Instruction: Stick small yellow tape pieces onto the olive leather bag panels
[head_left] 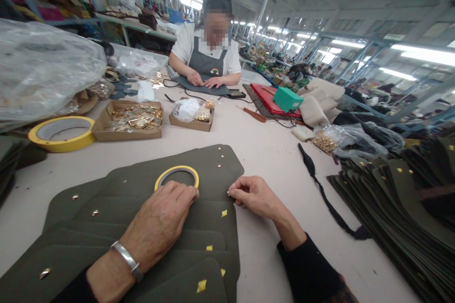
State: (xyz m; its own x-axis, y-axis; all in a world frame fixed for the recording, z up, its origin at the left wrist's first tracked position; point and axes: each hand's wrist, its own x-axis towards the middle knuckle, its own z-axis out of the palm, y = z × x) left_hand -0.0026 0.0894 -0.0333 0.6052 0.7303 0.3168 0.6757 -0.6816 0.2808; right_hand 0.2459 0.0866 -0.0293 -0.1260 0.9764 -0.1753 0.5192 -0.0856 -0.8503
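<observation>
My left hand [159,220], with a silver bangle on the wrist, has its fingers closed on the near side of a narrow roll of yellow tape [195,176]. The roll lies on overlapping dark olive panels [142,208]. My right hand [254,195] pinches a small gold-coloured piece [229,193] at the right edge of a panel; the fingertips hide most of it. Several panels carry a bit of yellow tape [201,286] near the right edge and a shiny gold-coloured fitting [44,273] on the left.
Beyond the panels stand a box of gold metal pieces [135,120], a smaller box [195,116] and a wide yellow tape roll [62,133]. Stacked panels [394,199] and a black strap [323,194] lie right. A co-worker [209,47] handles a dark piece across the table.
</observation>
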